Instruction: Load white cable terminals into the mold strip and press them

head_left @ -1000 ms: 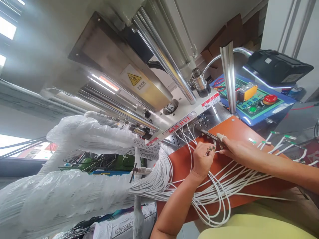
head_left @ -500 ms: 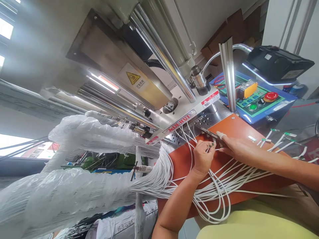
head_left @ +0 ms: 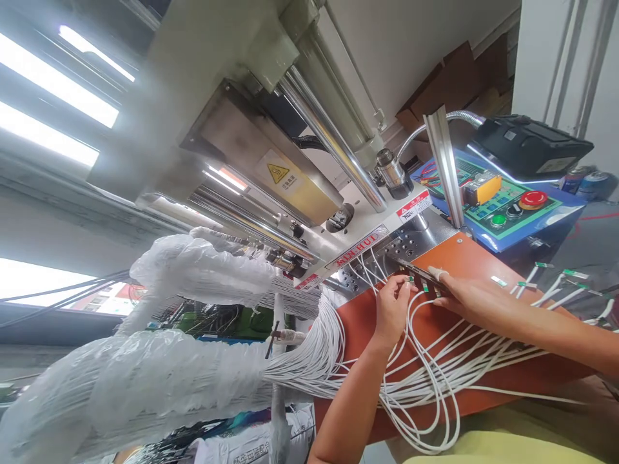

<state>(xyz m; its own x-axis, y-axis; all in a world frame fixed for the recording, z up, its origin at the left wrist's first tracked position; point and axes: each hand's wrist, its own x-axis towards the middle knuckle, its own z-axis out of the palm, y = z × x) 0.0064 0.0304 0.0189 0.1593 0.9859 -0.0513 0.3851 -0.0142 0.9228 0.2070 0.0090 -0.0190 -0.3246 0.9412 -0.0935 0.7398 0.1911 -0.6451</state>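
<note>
Left hand (head_left: 393, 306) had thumb and fingertips pinched on a small green-marked connector (head_left: 411, 280), just beside a dark metal strip (head_left: 420, 269) over the orange board (head_left: 476, 261), the strip's far end near the steel bed (head_left: 403, 247) of the press. Right hand (head_left: 457, 293) grasped the strip's near end, thumb tip covered in something pale; loose white cables (head_left: 438, 380) looped across the board below both hands.

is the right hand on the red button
No, the right hand grips a dark metal strip over the orange board, while the red button sits apart on the blue control box.
</note>
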